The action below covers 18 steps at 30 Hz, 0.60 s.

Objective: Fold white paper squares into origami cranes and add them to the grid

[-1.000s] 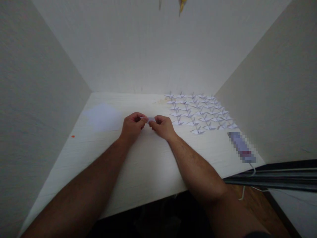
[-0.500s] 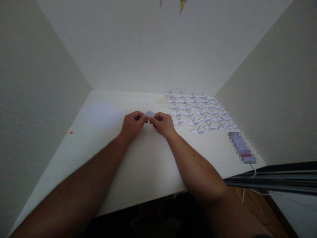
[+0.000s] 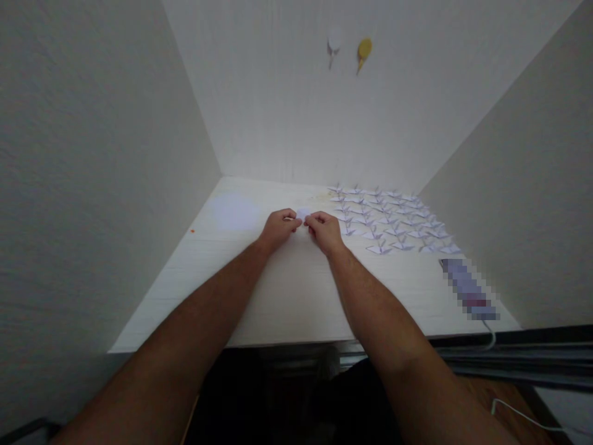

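Observation:
A small piece of pale folded paper (image 3: 302, 214) is pinched between both my hands over the middle of the white desk (image 3: 296, 296). My left hand (image 3: 277, 229) grips its left side with curled fingers. My right hand (image 3: 325, 231) grips its right side the same way. Most of the paper is hidden by my fingertips. To the right of my hands, several small folded paper cranes (image 3: 391, 219) lie in neat rows on the desk.
A blurred oblong object (image 3: 469, 288) with a white cable lies near the desk's right front corner. White walls close in the desk on the left, back and right. Two small hooks, one white (image 3: 334, 41) and one yellow (image 3: 364, 49), hang on the back wall. A tiny red speck (image 3: 192, 230) sits at the left.
The view has tilted up and shifted, so the wall hooks now show. My hands stay together on the paper, which now peeks out above my fingertips.

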Tool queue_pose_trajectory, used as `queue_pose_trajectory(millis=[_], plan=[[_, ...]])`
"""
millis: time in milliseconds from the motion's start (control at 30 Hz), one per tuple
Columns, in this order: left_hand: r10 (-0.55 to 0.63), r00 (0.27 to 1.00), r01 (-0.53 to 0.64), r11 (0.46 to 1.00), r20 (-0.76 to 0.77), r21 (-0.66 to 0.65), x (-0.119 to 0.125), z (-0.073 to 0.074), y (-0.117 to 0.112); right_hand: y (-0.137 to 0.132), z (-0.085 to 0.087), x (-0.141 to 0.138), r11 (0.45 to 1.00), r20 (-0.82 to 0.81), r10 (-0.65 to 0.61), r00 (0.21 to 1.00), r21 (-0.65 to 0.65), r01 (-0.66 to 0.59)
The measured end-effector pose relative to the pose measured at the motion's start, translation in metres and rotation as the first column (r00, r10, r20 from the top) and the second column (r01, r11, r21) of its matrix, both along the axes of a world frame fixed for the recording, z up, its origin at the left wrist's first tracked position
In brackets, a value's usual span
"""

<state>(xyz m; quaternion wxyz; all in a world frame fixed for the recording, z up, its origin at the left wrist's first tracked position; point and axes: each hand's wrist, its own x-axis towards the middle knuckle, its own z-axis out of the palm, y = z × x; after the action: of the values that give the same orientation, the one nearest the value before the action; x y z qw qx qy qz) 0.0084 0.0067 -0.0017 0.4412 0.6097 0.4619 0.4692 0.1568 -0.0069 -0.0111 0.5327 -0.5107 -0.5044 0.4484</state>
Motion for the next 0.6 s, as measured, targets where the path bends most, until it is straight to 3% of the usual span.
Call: queue_pose_trajectory(millis=[133, 233, 433, 600], plan=[[-0.013, 0.998, 0.011, 1.0, -0.058, -0.021, 0.004, 0.003, -0.008, -0.007, 0.001, 0.005, 0.997, -0.033, 0.05, 0.998, -0.054, -0.052], [0.005, 1.0, -0.006, 0.997, -0.01, -0.075, 0.008, 0.004, -0.018, -0.017, 0.002, 0.011, 0.993, -0.012, 0.085, 0.996, -0.085, -0.085], [0.051, 0.998, -0.049, 0.997, 0.034, -0.059, 0.007, 0.003, -0.031, -0.027, 0.005, 0.008, 0.993, 0.206, 0.114, 0.972, -0.031, -0.11], [0.113, 0.991, -0.111, 0.993, 0.069, -0.03, 0.002, 0.002, -0.029, -0.025, 0.01, 0.007, 0.99, 0.168, 0.142, 0.976, -0.009, -0.143]])
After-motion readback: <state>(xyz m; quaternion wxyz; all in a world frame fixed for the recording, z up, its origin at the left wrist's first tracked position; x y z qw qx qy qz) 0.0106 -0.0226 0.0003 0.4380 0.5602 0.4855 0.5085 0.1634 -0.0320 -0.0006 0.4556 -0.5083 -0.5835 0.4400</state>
